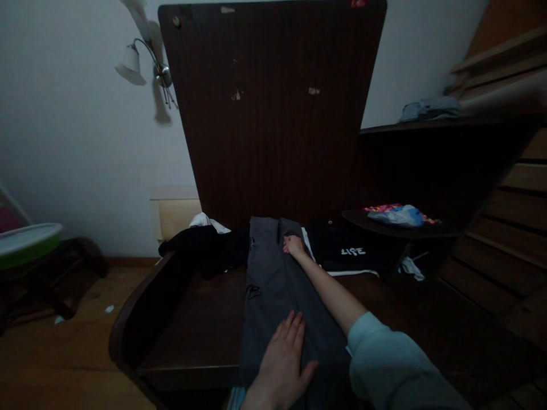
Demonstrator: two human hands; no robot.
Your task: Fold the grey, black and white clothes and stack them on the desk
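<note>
Toward 12 o'clock, dark-grey trousers (265,273) run 12-to-6, left hand (282,359) flat-open on near stretch, right hand (294,245) curled farther up, grip unclear.

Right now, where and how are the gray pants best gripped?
Probably by the far leg ends, pinched from above: the gray pants lie lengthwise, the legs part there, and the tall board stands just behind. The right hand is on one leg.
</note>
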